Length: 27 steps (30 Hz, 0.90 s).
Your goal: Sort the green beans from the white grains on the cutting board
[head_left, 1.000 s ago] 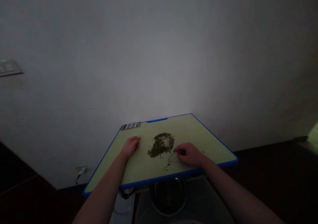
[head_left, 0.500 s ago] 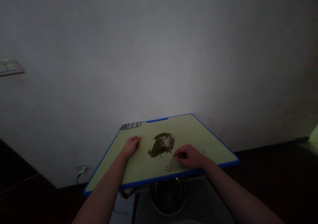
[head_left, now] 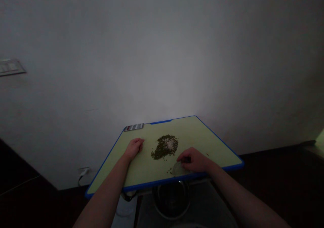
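My right hand [head_left: 193, 159] is closed with bent fingers at the near right of the cutting board [head_left: 149, 175]. It grips a clear, thin piece with a curved edge [head_left: 178, 167], whose exact kind I cannot make out. A few loose green grains [head_left: 169, 170] lie just left of this edge. Farther in is a spread pile of small green grains [head_left: 162, 149], with a patch of pale grains [head_left: 171, 143] on its right side. My left hand [head_left: 134, 147] rests on the board left of the pile, its fingers curled together and nothing visible in them.
A metal bowl [head_left: 187, 206] sits below the board's near edge. A phone-like device [head_left: 134, 127] lies at the far left corner. A wall [head_left: 164, 59] rises behind the board. A plug with a cord [head_left: 84, 172] is low on the left.
The clear piece in my right hand has shifted slightly left, toward the few loose grains near the board's front edge. My left hand has barely moved.
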{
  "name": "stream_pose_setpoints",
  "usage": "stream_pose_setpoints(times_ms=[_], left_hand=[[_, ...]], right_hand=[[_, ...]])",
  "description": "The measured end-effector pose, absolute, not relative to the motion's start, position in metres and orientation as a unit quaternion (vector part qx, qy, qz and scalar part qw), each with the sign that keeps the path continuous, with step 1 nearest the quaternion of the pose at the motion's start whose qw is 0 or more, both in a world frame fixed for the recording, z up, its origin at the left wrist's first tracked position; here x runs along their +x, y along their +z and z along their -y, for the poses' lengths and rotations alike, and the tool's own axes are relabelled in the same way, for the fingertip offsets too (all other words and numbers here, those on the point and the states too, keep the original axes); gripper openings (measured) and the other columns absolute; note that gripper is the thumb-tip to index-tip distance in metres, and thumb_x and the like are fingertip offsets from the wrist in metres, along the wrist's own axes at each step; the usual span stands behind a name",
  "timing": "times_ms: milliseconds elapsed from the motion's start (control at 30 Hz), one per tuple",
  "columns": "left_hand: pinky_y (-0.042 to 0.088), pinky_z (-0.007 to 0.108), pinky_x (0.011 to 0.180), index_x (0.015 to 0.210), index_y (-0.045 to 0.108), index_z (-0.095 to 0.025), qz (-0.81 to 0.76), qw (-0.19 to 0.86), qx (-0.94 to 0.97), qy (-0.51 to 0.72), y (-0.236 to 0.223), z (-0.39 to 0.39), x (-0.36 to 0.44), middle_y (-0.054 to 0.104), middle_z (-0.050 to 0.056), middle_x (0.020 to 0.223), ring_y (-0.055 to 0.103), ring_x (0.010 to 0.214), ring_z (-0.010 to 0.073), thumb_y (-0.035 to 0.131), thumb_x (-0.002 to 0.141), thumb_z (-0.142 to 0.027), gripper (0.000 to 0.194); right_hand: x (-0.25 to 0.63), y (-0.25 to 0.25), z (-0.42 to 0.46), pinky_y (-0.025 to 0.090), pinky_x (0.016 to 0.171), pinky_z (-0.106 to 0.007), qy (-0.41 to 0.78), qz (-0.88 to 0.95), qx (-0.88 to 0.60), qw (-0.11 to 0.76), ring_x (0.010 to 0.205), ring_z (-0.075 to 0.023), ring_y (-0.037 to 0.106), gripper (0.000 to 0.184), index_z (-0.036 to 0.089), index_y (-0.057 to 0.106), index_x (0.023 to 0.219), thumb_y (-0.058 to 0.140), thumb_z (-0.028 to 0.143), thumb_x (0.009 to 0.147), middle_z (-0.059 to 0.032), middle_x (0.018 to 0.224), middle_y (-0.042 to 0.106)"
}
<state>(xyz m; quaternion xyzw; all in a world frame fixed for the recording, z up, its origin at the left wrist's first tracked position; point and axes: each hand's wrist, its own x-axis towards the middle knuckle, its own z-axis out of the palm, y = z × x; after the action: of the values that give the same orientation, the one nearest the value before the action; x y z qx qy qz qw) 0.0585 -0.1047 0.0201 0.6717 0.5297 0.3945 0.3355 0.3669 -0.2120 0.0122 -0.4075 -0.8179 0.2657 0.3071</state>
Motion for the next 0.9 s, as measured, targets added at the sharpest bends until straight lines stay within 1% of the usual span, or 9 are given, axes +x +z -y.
stream_pose_setpoints(times_ms=[200, 333, 433, 533, 667, 900], left_hand=[[0.031, 0.024, 0.047, 0.045, 0.043, -0.019, -0.53, 0.338, 0.669, 0.398, 0.0213, 0.105, 0.0591, 0.041, -0.003, 0.037, 0.036, 0.039, 0.0099, 0.046, 0.072, -0.045, 0.038], [0.031, 0.025, 0.047, 0.045, 0.043, -0.019, -0.526, 0.344, 0.665, 0.403, 0.0197, 0.1042, 0.0582, 0.041, -0.003, 0.037, 0.036, 0.039, 0.0099, 0.047, 0.072, -0.044, 0.038], [0.031, 0.025, 0.048, 0.045, 0.044, -0.019, -0.524, 0.34, 0.668, 0.403, 0.0184, 0.1035, 0.0567, 0.042, -0.003, 0.037, 0.037, 0.04, 0.01, 0.047, 0.072, -0.045, 0.038], [0.032, 0.025, 0.049, 0.046, 0.044, -0.018, -0.524, 0.334, 0.672, 0.404, 0.0176, 0.103, 0.0558, 0.043, -0.003, 0.038, 0.038, 0.041, 0.0102, 0.047, 0.073, -0.046, 0.039], [0.032, 0.024, 0.049, 0.046, 0.042, -0.018, -0.534, 0.325, 0.669, 0.401, 0.0177, 0.1028, 0.0563, 0.042, -0.003, 0.038, 0.038, 0.04, 0.0099, 0.047, 0.073, -0.046, 0.039], [0.031, 0.024, 0.047, 0.048, 0.043, -0.018, -0.525, 0.348, 0.662, 0.406, 0.0152, 0.1011, 0.0555, 0.042, -0.004, 0.039, 0.037, 0.04, 0.0094, 0.046, 0.073, -0.045, 0.037]], right_hand=[[0.3687, 0.0105, 0.2104, 0.038, 0.051, -0.02, 0.275, 0.823, -0.401, 0.293, 0.053, -0.0111, 0.052, 0.03, 0.016, 0.071, 0.09, 0.055, 0.016, 0.064, -0.0005, 0.062, 0.063], [0.3676, 0.0091, 0.2089, 0.041, 0.054, -0.021, 0.272, 0.804, -0.418, 0.324, 0.057, -0.0116, 0.054, 0.03, 0.015, 0.07, 0.091, 0.056, 0.017, 0.065, -0.0015, 0.065, 0.064], [0.3646, 0.0083, 0.2074, 0.041, 0.055, -0.021, 0.254, 0.797, -0.428, 0.341, 0.057, -0.0114, 0.054, 0.03, 0.015, 0.07, 0.092, 0.054, 0.017, 0.067, -0.0016, 0.064, 0.063], [0.3624, 0.0065, 0.2061, 0.04, 0.054, -0.021, 0.247, 0.804, -0.425, 0.335, 0.056, -0.0113, 0.054, 0.03, 0.015, 0.07, 0.093, 0.053, 0.017, 0.068, -0.0013, 0.062, 0.062], [0.363, 0.0036, 0.205, 0.04, 0.053, -0.021, 0.247, 0.818, -0.419, 0.306, 0.056, -0.0122, 0.055, 0.032, 0.017, 0.069, 0.097, 0.055, 0.019, 0.069, -0.0017, 0.063, 0.064], [0.3654, 0.0046, 0.2052, 0.045, 0.063, -0.023, 0.233, 0.839, -0.391, 0.298, 0.07, -0.0151, 0.06, 0.031, 0.018, 0.069, 0.097, 0.057, 0.019, 0.068, -0.0048, 0.082, 0.07]])
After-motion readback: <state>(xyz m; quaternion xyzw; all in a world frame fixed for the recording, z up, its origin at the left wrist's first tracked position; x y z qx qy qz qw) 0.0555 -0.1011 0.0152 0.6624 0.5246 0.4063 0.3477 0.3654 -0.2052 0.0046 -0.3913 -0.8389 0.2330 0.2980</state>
